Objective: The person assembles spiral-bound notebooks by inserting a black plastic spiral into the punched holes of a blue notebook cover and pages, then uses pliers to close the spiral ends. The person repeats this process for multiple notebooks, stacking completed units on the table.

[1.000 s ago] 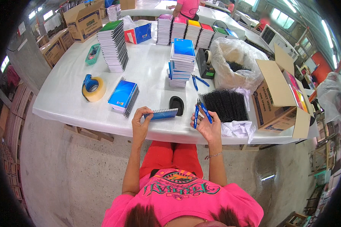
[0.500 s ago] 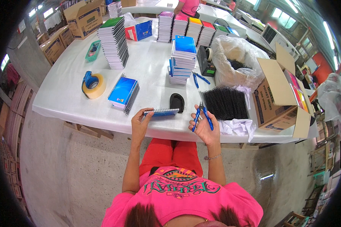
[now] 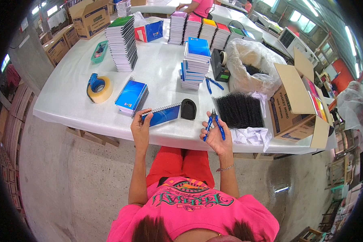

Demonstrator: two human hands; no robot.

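Observation:
My left hand (image 3: 140,127) grips a blue spiral-bound notebook (image 3: 162,114) by its near end, holding it over the front edge of the white table (image 3: 157,72). My right hand (image 3: 215,135) holds blue-handled pliers (image 3: 213,125), tips pointing away from me. A small black holder (image 3: 188,109) sits just behind the notebook. A bundle of black spiral coils (image 3: 238,109) lies right of my right hand.
A short stack of blue notebooks (image 3: 131,96), a tape roll in a blue dispenser (image 3: 99,86), tall notebook stacks (image 3: 123,42) (image 3: 195,62), a plastic bag of coils (image 3: 252,66), an open cardboard box (image 3: 298,105) and second blue pliers (image 3: 211,84) crowd the table. Another person (image 3: 197,6) works at the far side.
My right hand has drawn the pliers slightly back toward me and turned them. The notebook in my left hand has barely shifted.

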